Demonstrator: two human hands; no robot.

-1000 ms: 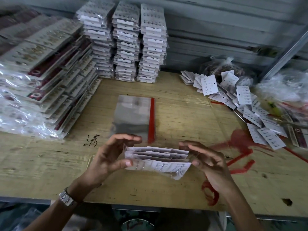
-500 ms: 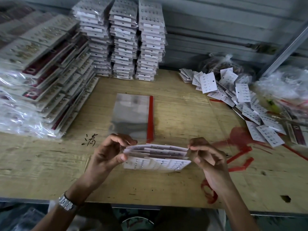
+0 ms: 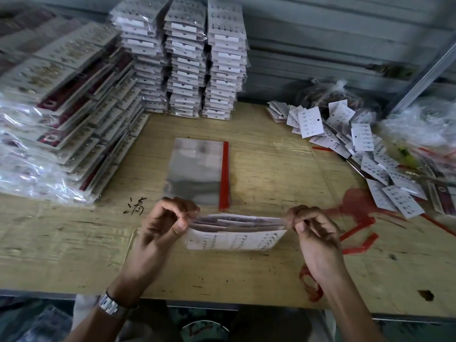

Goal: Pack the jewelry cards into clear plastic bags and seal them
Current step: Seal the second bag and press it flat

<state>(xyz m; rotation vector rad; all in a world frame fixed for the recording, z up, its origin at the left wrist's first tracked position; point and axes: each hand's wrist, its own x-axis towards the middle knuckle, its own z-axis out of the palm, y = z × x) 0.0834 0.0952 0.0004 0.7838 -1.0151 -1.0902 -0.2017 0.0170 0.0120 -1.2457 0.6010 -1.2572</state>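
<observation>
The worktop (image 3: pixel 271 169) is a pale, scuffed plywood board, splashed with red paint marks (image 3: pixel 355 206) on its right side and marred by a dark hole (image 3: pixel 425 294) near the front right corner. Behind it runs a grey ribbed wall (image 3: pixel 320 45), crossed at the far right by a slanting silver metal bar (image 3: pixel 424 77). In the middle lies a flat stack of clear plastic bags (image 3: pixel 197 169), edged on its right by a red strip (image 3: pixel 225 174). Just in front of it, the left hand (image 3: pixel 162 225) and the right hand (image 3: pixel 315 230) hold a bundle of white jewelry cards (image 3: pixel 234 238) between them, each grip pinched tight on one end, thumb against curled fingers. Three tall stacks of bagged white cards (image 3: pixel 182 58) stand against the wall, leaning heaps of larger bagged cards with dark red panels (image 3: pixel 61 99) crowd the left, and a loose spill of unbagged white stud cards (image 3: pixel 357 144) lies on the right beside crumpled clear plastic (image 3: pixel 424 124). A silver metal wristwatch (image 3: pixel 109 304) sits on the left wrist. The left heaps and the crumpled plastic run out of view, and the bundle's rear cards hide behind the front one; whether a clear bag already wraps them I cannot tell. The only writing is a black handwritten character (image 3: pixel 135 206) on the board beside the left hand; any print on the cards is too small to read.
</observation>
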